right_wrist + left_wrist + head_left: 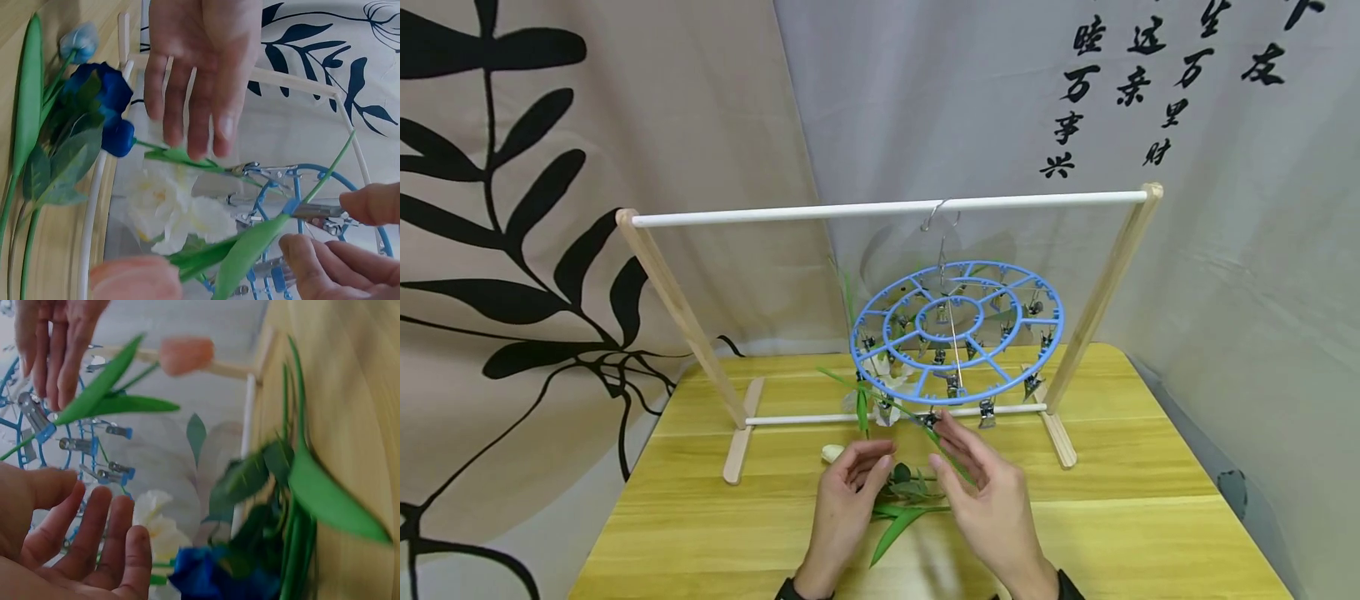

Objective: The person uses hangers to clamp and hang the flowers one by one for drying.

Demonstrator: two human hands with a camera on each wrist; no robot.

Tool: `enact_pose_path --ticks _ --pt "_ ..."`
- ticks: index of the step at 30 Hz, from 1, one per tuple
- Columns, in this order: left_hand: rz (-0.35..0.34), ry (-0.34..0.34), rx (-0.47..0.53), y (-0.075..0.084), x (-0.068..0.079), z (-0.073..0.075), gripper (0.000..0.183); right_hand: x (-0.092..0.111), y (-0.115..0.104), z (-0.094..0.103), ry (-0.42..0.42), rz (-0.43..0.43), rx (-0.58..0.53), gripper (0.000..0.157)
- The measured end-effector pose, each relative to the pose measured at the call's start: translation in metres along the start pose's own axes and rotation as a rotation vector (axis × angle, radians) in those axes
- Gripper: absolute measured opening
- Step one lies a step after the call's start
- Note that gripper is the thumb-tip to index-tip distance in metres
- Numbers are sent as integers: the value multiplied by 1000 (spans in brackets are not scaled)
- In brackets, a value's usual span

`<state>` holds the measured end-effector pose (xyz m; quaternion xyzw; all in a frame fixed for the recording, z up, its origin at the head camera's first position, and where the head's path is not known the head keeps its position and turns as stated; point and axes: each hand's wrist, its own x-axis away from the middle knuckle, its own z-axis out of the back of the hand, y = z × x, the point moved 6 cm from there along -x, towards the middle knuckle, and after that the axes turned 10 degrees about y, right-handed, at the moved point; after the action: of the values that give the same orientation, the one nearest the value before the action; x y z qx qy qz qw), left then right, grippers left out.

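A blue round clip hanger (1051,350) hangs by its hook from a white rod. One of its metal clips (319,211) grips the green stem of a pink tulip (187,355), whose leaves spread beside the clip. My right hand (996,496) is right at this clip, thumb and fingers parted around it. My left hand (850,508) is raised left of the clip, fingers loosely bent, with nothing in it. A white flower (169,206) and a blue tulip bud (117,139) hang from other clips, behind my hands in the wrist views.
The wooden-legged stand (1108,292) straddles the hanger on a yellow wood table (700,533). Below my hands lie loose flowers: a dark blue bloom (94,87), a pale blue bud (79,42) and long green leaves (895,533). A printed curtain (715,100) hangs behind.
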<state>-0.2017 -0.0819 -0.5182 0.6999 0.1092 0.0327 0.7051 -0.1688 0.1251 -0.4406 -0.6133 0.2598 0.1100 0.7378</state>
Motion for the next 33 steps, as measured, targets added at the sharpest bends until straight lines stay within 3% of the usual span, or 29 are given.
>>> enact_pose_path --ticks 5,10,17,20,23,29,33 --pt "-101 -30 -182 -3 4 8 15 2 -1 12 40 107 -17 55" --pt "-228 -89 -366 -2 9 10 17 5 3 25 72 178 -2 47" --pt "-408 -240 -587 -3 24 2 13 10 22 44 128 167 145 36" --pt "-490 -282 -709 -3 28 -5 16 12 30 52 142 160 188 32" --pt "-538 -310 -826 -5 29 -11 19 14 35 57 147 204 229 32" --pt "-555 -365 -1022 -16 29 -22 23 23 48 56 9 252 241 34" --pt "-587 -365 -1099 -21 30 -26 23 30 56 51 -91 271 238 39"
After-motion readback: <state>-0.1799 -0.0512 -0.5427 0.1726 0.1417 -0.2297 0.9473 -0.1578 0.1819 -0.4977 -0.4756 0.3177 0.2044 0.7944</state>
